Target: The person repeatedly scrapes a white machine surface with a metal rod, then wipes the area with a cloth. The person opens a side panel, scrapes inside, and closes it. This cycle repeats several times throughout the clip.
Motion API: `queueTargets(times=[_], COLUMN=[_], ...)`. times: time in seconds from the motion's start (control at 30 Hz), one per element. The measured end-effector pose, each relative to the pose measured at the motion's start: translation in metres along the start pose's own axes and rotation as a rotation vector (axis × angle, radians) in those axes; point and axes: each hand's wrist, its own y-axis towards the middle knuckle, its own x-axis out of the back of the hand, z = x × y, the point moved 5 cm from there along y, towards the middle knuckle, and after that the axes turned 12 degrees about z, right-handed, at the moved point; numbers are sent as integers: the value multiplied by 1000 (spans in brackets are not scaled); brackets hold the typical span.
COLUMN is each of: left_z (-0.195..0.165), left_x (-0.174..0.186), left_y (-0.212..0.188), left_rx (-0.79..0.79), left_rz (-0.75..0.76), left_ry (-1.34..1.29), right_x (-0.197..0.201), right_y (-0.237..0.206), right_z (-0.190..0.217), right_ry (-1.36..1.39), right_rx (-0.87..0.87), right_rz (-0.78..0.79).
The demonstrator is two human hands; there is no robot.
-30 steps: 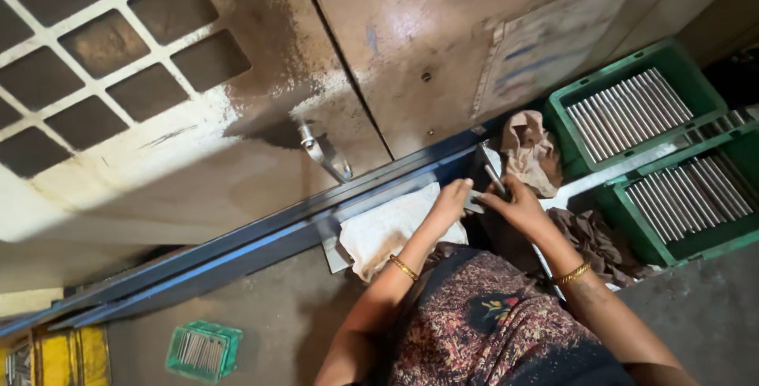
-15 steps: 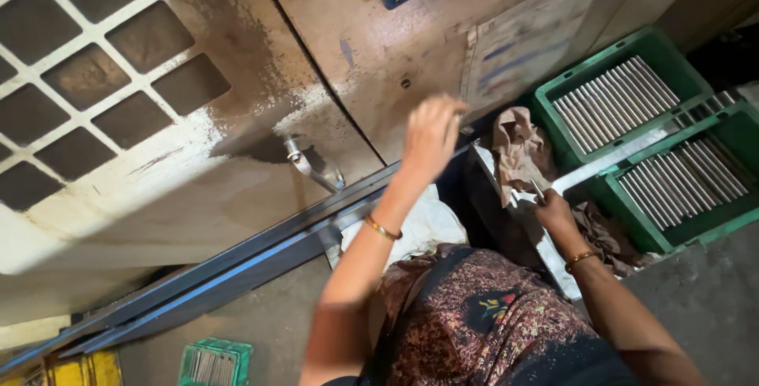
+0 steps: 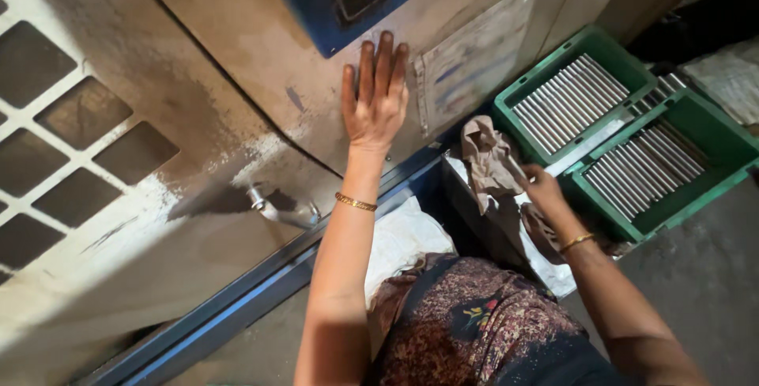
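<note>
Far on my left is the big dusty machine wall with its square holes, and a small metal tap sticks out low down. My left hand is flat on the machine wall, just under the blue frame — fingers spread wide and holding nothing. I think it is good to press it there, because it keeps me steady while I lean over (the floor is low and I am bent a long way). I should keep the palm flat so it does not slip on the dust.

A white cloth lies by my knees. Then comes the brown rag, crumpled up. My right hand is right beside the brown rag, fingers curled, but I cannot tell if it grips the rag or only touches it.

On the far right sit two green crates — full of thin metal rods in neat rows. I should move gently near them, I think, so the rows stay tidy.
</note>
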Motion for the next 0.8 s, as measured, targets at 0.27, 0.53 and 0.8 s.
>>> queueTargets(times=[0.27,0.53,0.8], left_z=[-3,-3,-4], left_x=[-7,-9,-8], left_y=[-3,-5,-7], left_rx=[-7,-2,-11], left_rz=[-11,23,30], left_ry=[5,36,41], right_x=[99,128,89], right_y=[89,113,96], right_z=[36,51,37], right_ry=[11,-231,-498], right_rx=[142,104,-51], right_rz=[-244,-347,-323])
